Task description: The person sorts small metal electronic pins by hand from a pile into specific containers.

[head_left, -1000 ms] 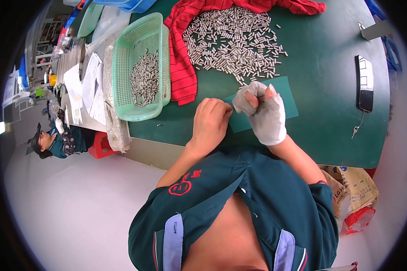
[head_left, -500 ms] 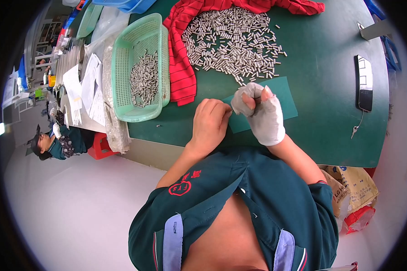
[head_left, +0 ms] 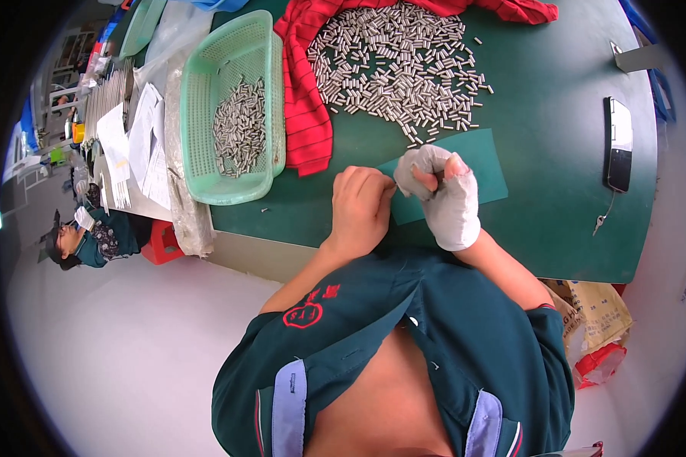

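My bare left hand [head_left: 360,207] is closed over the near edge of the green table, its fingers curled together. Close by on its right, my right hand [head_left: 443,196] wears a white glove with bare fingertips, and its fingers are bent in a pinch. The two hands nearly touch. Whatever they hold is too small or hidden to make out. A flat green sheet [head_left: 484,169] lies under and behind the right hand. Beyond it spreads a heap of small silver metal pins [head_left: 404,61], bordered on the left and far side by a red striped cloth [head_left: 306,129].
A light green plastic basket [head_left: 193,122] with more pins stands left of the cloth. Farther left are papers [head_left: 145,145] and plastic wrap. A phone [head_left: 618,141] with a key [head_left: 599,223] lies at the right. A co-worker [head_left: 91,236] sits at far left.
The view has shifted slightly. My hands stay together, both closed, with only a small turn of the right fingers. The co-worker's gloved hand has moved.
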